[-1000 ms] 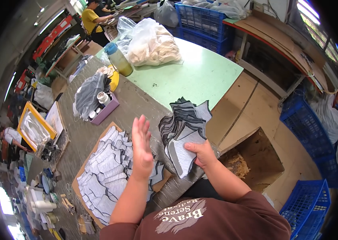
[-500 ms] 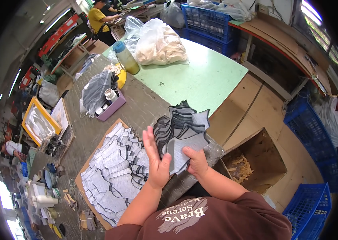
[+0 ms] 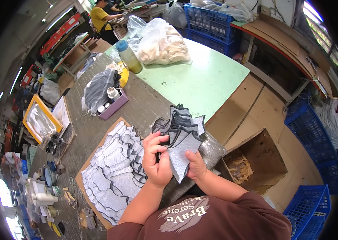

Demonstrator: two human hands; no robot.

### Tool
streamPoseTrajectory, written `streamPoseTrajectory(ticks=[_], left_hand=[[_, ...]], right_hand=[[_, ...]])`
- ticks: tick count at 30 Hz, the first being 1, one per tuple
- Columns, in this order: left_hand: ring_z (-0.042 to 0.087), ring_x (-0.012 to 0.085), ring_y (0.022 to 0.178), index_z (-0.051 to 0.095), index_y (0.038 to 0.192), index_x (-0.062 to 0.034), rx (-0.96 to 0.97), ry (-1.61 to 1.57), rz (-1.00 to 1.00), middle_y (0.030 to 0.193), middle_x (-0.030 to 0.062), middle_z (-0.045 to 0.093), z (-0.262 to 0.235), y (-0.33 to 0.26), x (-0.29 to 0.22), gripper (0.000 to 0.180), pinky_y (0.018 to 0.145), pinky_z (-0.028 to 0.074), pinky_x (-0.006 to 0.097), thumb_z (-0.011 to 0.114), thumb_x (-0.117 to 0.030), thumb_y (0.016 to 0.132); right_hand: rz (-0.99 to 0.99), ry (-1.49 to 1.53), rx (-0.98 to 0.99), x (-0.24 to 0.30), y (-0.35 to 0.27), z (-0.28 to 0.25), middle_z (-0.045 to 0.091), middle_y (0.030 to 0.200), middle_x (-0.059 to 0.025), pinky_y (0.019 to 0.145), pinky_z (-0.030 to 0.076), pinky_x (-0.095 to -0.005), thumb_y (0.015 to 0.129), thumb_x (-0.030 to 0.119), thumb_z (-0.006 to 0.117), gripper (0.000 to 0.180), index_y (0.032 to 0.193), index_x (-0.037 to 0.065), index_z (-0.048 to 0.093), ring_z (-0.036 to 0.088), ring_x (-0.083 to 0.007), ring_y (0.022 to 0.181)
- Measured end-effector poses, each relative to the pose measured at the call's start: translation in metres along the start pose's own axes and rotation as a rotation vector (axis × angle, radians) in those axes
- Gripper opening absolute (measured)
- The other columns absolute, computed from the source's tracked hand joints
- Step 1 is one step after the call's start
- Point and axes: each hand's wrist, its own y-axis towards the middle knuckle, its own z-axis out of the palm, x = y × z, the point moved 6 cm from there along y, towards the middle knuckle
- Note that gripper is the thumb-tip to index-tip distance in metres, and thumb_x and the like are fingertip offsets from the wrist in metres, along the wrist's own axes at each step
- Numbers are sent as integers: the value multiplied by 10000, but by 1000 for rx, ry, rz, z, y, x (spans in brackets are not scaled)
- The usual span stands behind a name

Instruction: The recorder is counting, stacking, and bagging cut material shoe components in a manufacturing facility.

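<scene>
A thick stack of grey cut fabric pieces (image 3: 185, 145) with dark edges is held up in front of me, its layers fanned out at the far end. My right hand (image 3: 196, 165) grips the near right side of the stack, thumb on top of the front piece. Against the left side, my left hand (image 3: 155, 161) has its fingers bent round the stack's edge, with the thumb close to the front piece. More light grey pieces (image 3: 111, 176) lie in overlapping rows on a brown cardboard sheet (image 3: 81, 185), left of my hands.
Beyond stand a purple box (image 3: 113, 107) of small bottles, a blue-lidded bottle (image 3: 129, 58) and a clear bag (image 3: 163, 44) of beige pieces. An open bin (image 3: 271, 158) with scraps stands right of the table, near a blue crate (image 3: 308, 210). A yellow-shirted person (image 3: 100, 20) works far off.
My left hand's straight fingers have bent in round the stack's edge. The stack has shifted slightly, and its front piece now hangs with a point downward.
</scene>
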Motion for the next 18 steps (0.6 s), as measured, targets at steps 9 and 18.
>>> streamPoseTrajectory(ticks=[9,18], left_hand=[[393,330,1232,511,1196,22,196,85,105,1303,196,481,-6,17,-25,373,1058,240,423,438,-223,925],[488,59,738,574,1147,48,559,-636,-1138,844,-25,573,-2,-7,30,342,677,411,209,591,-194,906]], right_hand=[[139,-75,44,15,-3,-8,567,1194,-144,999,412,-401,660,203,725,751,1309,1,406,550,-274,1115],[299,-90,296,19,-27,1,389,1405,-159,1102,242,-416,461,282,860,1150,1414,7,280,370,-295,1304]])
